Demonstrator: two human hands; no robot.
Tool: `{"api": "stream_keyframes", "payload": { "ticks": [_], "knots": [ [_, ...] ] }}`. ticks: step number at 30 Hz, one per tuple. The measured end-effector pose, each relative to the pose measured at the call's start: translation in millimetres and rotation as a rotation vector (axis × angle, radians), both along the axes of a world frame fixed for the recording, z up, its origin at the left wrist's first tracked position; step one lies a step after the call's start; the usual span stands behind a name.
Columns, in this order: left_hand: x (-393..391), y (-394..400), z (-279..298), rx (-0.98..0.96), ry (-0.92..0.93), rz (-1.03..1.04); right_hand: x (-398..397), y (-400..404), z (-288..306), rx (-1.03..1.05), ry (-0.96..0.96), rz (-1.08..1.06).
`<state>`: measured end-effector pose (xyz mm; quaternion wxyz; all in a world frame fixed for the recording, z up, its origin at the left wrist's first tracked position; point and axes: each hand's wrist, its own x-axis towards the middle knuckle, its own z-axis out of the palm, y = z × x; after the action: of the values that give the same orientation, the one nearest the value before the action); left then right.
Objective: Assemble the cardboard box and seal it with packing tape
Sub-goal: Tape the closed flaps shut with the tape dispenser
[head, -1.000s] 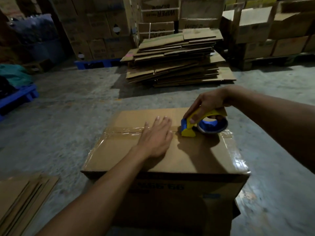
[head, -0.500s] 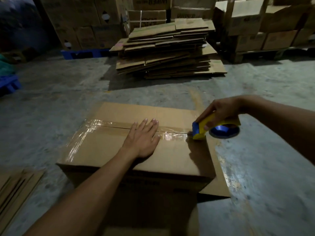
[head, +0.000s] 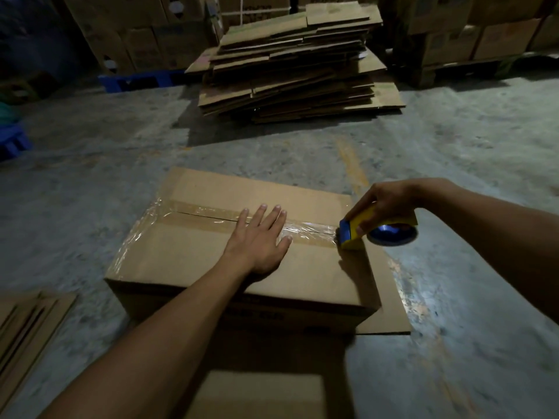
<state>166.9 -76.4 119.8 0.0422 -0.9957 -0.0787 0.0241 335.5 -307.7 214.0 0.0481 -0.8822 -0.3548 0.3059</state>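
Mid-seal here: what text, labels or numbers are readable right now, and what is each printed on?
Nothing can be read for certain.
Dark print on the near side of the cardboard box: too dark and blurred to read.
Print on the stacked cartons at the back: blurred, unreadable.
Tape dispenser in the right hand: no text visible.

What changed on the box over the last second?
The right hand pulled the tape dispenser rightward along the seam to the box edge, laying more tape. The left hand stayed flat on top; both grips unchanged.
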Motion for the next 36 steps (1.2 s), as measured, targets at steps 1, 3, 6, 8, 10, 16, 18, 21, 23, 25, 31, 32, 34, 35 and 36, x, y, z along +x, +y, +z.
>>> {"api": "stream_keyframes", "payload": {
  "ticks": [1, 3, 6, 8, 10, 16, 18, 21, 23, 25, 31, 32, 34, 35, 36],
  "knots": [
    [0, 1, 0, 0.003, -0.001, -0.005, 1, 0, -1, 0.005, 0.007, 0.004],
    [-2, 4, -1, 0.011, -0.002, -0.015, 2, 0, -4, 0.003, 0.004, 0.012],
    [-10, 14, -2, 0.023, -0.008, -0.021, 4, 0, -2, 0.038, 0.009, 0.039],
    [-17, 23, -1, 0.041, -0.014, -0.015, 6, 2, 6, 0.088, 0.038, 0.045],
    [-22, 29, 0, 0.059, -0.019, -0.013, 9, 7, 13, 0.131, 0.057, 0.053],
    [-23, 30, -1, 0.055, -0.023, -0.009, 1, 9, -13, 0.072, 0.034, 0.078],
    [-23, 29, -3, 0.058, -0.013, -0.017, -1, 12, -16, 0.066, 0.015, 0.076],
    [-22, 28, 0, 0.073, 0.001, -0.004, -3, 27, -10, 0.039, -0.02, 0.076],
    [-15, 22, 3, 0.101, 0.04, 0.031, -2, 32, -10, 0.028, -0.039, 0.062],
    [-3, 9, 3, 0.126, 0.085, 0.055, 0, 36, -13, 0.009, -0.043, 0.046],
    [-9, 6, -16, 0.036, -0.012, 0.057, -4, 50, -17, -0.002, -0.034, 0.029],
    [-13, 10, -16, 0.039, -0.022, 0.064, -5, 54, -17, -0.004, -0.033, 0.036],
    [-19, 14, -15, 0.038, -0.028, 0.062, -10, 59, -17, -0.011, -0.037, 0.049],
    [-19, 14, -15, 0.034, -0.024, 0.062, -11, 60, -16, -0.014, -0.039, 0.047],
    [-19, 13, -15, 0.029, -0.022, 0.066, -12, 61, -15, -0.02, -0.04, 0.045]
  ]
}}
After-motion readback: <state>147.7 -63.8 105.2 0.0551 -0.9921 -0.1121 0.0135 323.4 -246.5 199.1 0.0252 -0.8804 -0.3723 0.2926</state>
